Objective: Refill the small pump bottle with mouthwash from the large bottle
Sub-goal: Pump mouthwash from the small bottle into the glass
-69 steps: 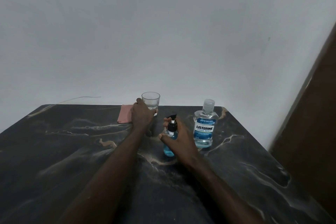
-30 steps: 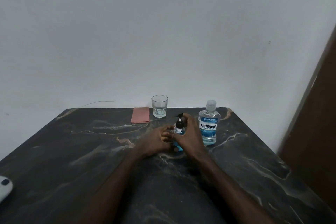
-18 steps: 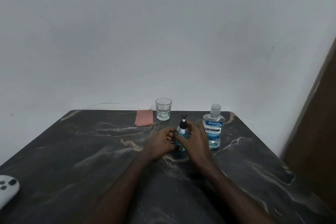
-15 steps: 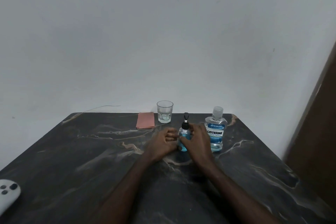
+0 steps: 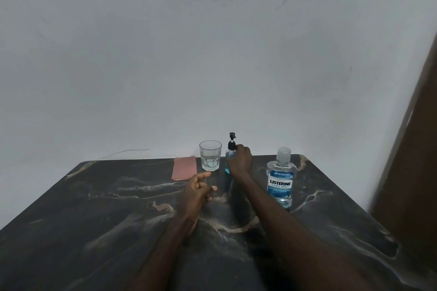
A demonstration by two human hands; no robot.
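Observation:
The small pump bottle [image 5: 229, 154], blue liquid inside and a black pump on top, stands upright near the table's far edge, just right of a glass. My right hand [image 5: 240, 160] is wrapped around its body. The large Listerine bottle [image 5: 281, 181], clear with a blue label and its cap on, stands to the right and nearer me, untouched. My left hand [image 5: 198, 192] rests on the table closer to me, fingers loosely curled and holding nothing.
A clear drinking glass [image 5: 210, 155] stands left of the pump bottle, with a folded pink cloth [image 5: 184, 168] beside it. The dark marble table [image 5: 94, 231] ends at a white wall behind. A brown door or panel [image 5: 416, 153] rises at the right.
My right hand has carried the pump bottle from the table's middle to the far edge beside the glass. My left hand has let go of it and stayed back.

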